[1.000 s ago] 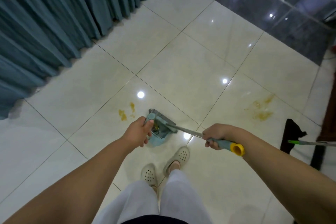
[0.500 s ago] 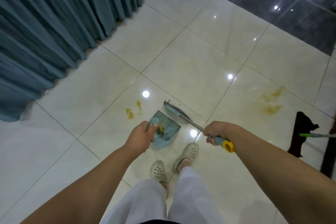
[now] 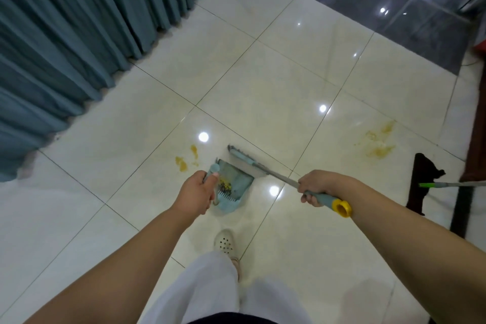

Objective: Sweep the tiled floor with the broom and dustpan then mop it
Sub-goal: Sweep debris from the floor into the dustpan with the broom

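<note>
My left hand [image 3: 196, 193] grips the handle of a light blue dustpan [image 3: 235, 187], held just above the cream tiled floor [image 3: 263, 92]. Yellow and dark crumbs lie in the pan. My right hand [image 3: 317, 187] grips the broom [image 3: 246, 160] by its grey handle, whose yellow end cap sticks out behind my hand. The broom head sits at the pan's far right edge. Small yellow stains [image 3: 184, 160] mark the tile left of the pan. A larger yellow smear [image 3: 378, 142] lies to the right. A mop [image 3: 423, 181] with a dark head and green-collared pole lies at the right.
Teal curtains [image 3: 79, 34] hang along the left and reach the floor. Dark glossy tiles [image 3: 381, 2] border the far side. A dark wooden piece of furniture [image 3: 476, 139] stands at the right edge. My white clog [image 3: 224, 242] and white trousers are below the dustpan.
The broom head has swung out of the dustpan to its far right edge. The view has shifted a little and one foot has stepped back out of sight.
</note>
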Available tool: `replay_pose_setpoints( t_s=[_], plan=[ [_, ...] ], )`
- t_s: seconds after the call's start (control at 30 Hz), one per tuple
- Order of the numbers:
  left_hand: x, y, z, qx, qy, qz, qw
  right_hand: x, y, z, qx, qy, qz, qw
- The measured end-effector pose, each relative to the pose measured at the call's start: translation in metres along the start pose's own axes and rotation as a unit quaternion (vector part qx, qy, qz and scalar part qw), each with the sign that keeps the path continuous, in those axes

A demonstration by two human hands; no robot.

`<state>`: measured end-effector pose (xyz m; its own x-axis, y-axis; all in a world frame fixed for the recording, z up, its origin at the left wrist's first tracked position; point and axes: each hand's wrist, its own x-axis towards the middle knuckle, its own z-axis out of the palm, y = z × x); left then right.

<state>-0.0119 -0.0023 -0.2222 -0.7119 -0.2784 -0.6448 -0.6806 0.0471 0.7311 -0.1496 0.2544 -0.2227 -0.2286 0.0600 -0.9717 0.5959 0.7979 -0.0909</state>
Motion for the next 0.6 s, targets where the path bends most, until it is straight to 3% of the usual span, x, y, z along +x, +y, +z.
replay_pose_setpoints(
  t_s=[0.27, 0.4, 0.6],
  plan=[
    [-0.013, -0.02, 0.009, 0.039, -0.002, -0.02, 0.999, 0.027, 0.024, 0.032, 0.015, 0.014, -0.005, 1.0],
    [-0.022, -0.019, 0.019, 0.019, -0.043, -0.058, 0.997, 0.011, 0.067, 0.051, 0.032, -0.025, -0.013, 0.999],
    [-0.054, -0.02, 0.058, 0.048, -0.043, -0.032, 0.997, -0.024, 0.147, 0.071, 0.105, -0.026, -0.04, 0.993]
  ],
)
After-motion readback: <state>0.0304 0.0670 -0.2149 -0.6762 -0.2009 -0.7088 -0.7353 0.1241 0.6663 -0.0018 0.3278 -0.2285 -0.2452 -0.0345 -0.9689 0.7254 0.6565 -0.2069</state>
